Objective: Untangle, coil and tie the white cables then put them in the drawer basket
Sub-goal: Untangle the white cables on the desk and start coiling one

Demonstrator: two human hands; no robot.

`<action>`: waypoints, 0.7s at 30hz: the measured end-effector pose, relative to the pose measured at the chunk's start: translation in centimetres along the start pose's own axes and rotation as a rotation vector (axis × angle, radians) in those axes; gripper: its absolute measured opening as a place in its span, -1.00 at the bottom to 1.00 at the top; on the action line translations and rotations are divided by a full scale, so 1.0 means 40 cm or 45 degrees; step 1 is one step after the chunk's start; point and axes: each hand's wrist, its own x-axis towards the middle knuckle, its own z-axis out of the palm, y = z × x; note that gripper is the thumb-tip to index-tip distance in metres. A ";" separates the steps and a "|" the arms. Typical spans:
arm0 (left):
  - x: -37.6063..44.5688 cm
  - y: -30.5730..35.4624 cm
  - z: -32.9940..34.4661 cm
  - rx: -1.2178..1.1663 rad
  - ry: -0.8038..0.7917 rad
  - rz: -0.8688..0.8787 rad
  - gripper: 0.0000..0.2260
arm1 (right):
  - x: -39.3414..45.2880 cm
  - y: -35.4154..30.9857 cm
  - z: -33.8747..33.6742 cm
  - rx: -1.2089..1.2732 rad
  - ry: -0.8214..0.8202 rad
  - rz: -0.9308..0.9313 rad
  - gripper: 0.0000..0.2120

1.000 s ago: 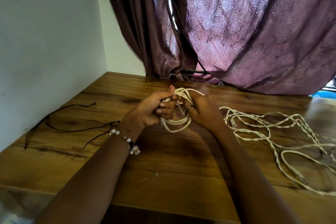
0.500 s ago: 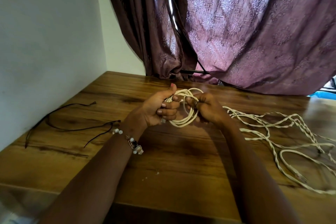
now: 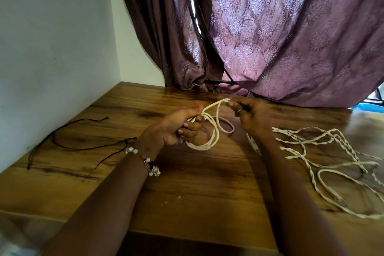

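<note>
A small coil of white cable (image 3: 209,137) hangs over the middle of the wooden table (image 3: 207,189). My left hand (image 3: 178,129) grips the coil's left side, fingers curled round its loops. My right hand (image 3: 251,116) pinches one strand that rises from the coil up to its fingertips. From under my right wrist the loose white cables (image 3: 324,151) trail off to the right, twisted together and lying in tangled loops on the table. No drawer basket is in view.
Thin black cords (image 3: 68,141) lie on the table's left part near the white wall (image 3: 52,48). A purple curtain (image 3: 270,37) hangs over the table's far edge. The table's near edge runs just below my forearms.
My right hand has moved away from my left hand, up and to the right, drawing one strand out of the coil. The coil now hangs lower and looser from my left hand.
</note>
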 end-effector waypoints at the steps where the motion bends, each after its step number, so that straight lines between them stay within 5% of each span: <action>1: -0.002 0.000 0.000 0.008 0.001 0.021 -0.72 | 0.002 0.012 -0.008 -0.068 0.061 -0.003 -0.88; 9: -0.014 0.014 -0.018 -0.304 -0.136 0.212 -0.73 | -0.009 0.011 0.008 -0.364 -0.184 -0.197 -0.66; 12: -0.027 0.023 -0.019 -0.411 -0.187 0.312 -0.75 | -0.020 0.011 0.011 -0.483 -0.392 -0.199 -0.70; 14: -0.036 0.032 -0.025 -0.473 -0.170 0.425 -0.76 | -0.032 0.010 0.010 -0.552 -0.548 -0.150 -0.55; 17: -0.038 0.043 -0.034 -0.574 -0.081 0.589 -0.68 | -0.035 0.003 0.024 -0.950 -0.707 -0.119 -0.49; 21: -0.042 0.052 -0.043 -0.711 0.072 0.846 -0.50 | -0.041 -0.014 0.057 -1.436 -0.642 -0.148 -0.62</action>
